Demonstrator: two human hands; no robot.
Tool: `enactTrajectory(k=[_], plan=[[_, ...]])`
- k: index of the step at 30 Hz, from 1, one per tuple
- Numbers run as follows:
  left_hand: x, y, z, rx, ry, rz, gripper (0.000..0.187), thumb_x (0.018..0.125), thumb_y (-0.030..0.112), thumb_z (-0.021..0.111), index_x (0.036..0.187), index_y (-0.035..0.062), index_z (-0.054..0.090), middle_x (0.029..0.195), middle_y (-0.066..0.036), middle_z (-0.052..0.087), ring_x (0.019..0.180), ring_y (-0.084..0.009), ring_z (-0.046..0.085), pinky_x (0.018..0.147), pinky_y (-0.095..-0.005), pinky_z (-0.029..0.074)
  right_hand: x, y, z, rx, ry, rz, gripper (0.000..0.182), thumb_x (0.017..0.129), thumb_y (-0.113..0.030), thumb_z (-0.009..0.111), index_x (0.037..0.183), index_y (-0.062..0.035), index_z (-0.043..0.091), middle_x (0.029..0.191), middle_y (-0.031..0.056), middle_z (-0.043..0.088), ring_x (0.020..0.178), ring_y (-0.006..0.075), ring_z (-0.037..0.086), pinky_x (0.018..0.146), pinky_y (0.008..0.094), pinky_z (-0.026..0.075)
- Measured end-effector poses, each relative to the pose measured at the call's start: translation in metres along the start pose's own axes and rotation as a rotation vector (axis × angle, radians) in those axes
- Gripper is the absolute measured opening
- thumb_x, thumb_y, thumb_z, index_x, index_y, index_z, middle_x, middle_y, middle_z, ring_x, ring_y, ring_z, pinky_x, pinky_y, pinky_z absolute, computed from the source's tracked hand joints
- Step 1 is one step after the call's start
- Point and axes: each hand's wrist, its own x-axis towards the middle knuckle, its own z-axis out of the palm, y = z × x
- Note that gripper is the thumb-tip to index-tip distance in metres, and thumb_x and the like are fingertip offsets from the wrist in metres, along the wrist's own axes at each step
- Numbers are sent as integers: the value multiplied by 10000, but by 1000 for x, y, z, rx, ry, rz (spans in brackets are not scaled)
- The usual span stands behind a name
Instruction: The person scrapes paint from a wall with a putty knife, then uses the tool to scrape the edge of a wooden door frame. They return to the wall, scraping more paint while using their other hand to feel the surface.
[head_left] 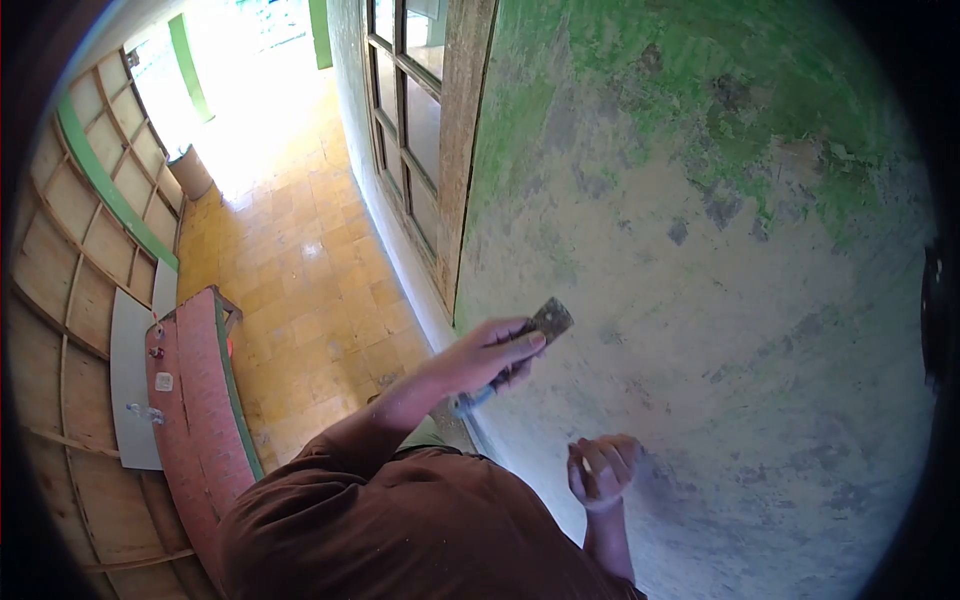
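My left hand point(490, 357) is closed around a dark, flat, scraper-like tool point(553, 320), whose squared end sticks out past the thumb in front of the wall point(700, 330). Lower and to the right, my right hand point(602, 470) is raised close to the wall with its fingers curled in; what they hold, if anything, is hidden. The wall has worn, flaking green paint at the top and bare, greyish-white patches below. A small blue thing point(472, 402) shows just below my left hand, partly covered.
A wood-framed window point(455, 150) borders the wall on the left. Yellow floor tiles point(300, 260) lead to a bright opening. At the lower left stands a red bench point(200, 400) with small items on it, beside a wooden panel wall point(90, 260). A brown bin point(190, 173) stands farther back.
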Motion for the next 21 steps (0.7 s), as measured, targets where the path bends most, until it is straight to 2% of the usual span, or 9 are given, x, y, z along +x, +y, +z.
enactTrajectory(k=[3, 4, 5, 8, 10, 15, 17, 19, 21], plan=[[-5, -16, 19, -211, -43, 16, 275, 966, 303, 443, 900, 39, 479, 641, -23, 515, 506, -83, 499, 465, -229, 425, -18, -5, 29, 128, -79, 64, 250, 661, -91, 754, 872, -125, 623, 743, 23, 527, 640, 202, 536, 600, 332, 427], [-6, -20, 22, -223, -68, -8, 260, 969, 299, 436, 937, 44, 473, 693, -48, 535, 599, -114, 545, 549, -266, 469, -22, -9, 34, 123, -79, 65, 250, 661, -91, 754, 872, -125, 623, 743, 23, 527, 640, 202, 536, 600, 332, 427], [-6, -21, 28, -223, -74, -7, 260, 969, 299, 436, 937, 44, 473, 693, -48, 535, 599, -114, 545, 549, -266, 469, -26, -14, 38, 129, -81, 64, 300, 649, -95, 758, 919, -149, 639, 787, 35, 504, 663, 210, 527, 608, 336, 436], [-7, -18, 38, -462, -143, -2, 232, 972, 281, 429, 993, 52, 461, 749, -78, 553, 764, -198, 590, 728, -337, 471, -21, -23, 45, 112, -68, 33, 391, 624, -100, 763, 989, -200, 663, 865, 51, 458, 719, 221, 504, 616, 337, 442], [-8, -15, 41, -504, -160, -43, 229, 972, 279, 429, 996, 53, 461, 761, -81, 560, 786, -205, 591, 735, -331, 469, -11, -26, 50, 88, -36, -9, 423, 595, -114, 775, 989, -240, 683, 907, 41, 408, 787, 218, 454, 621, 328, 430], [-7, -5, 24, -425, -264, -32, 240, 972, 260, 430, 1054, 40, 476, 862, -86, 606, 883, -184, 589, 786, -316, 462, 11, -21, 60, 38, -15, -99, 444, 550, -175, 816, 966, -252, 680, 866, 24, 381, 762, 207, 427, 606, 326, 408], [-6, -1, 13, -407, -270, -14, 274, 971, 276, 428, 1035, 21, 502, 895, -84, 615, 889, -170, 592, 792, -319, 465, 25, -20, 61, 55, 144, -167, 432, 551, -200, 833, 947, -239, 664, 863, 21, 387, 753, 205, 430, 591, 327, 402], [0, -11, -4, -385, -135, 25, 307, 973, 313, 422, 971, 30, 541, 855, -56, 609, 831, -123, 588, 754, -259, 461, 44, -15, 57, 112, 206, -207, 366, 580, -250, 832, 883, -192, 635, 867, 31, 418, 699, 210, 471, 582, 347, 423], [3, -26, -21, -346, -96, -20, 370, 981, 351, 381, 937, 34, 568, 871, -65, 621, 823, -124, 591, 751, -259, 461, 68, -10, 49, 205, 220, -185, 365, 635, -292, 807, 875, -154, 569, 878, 54, 458, 692, 221, 508, 596, 373, 450]])
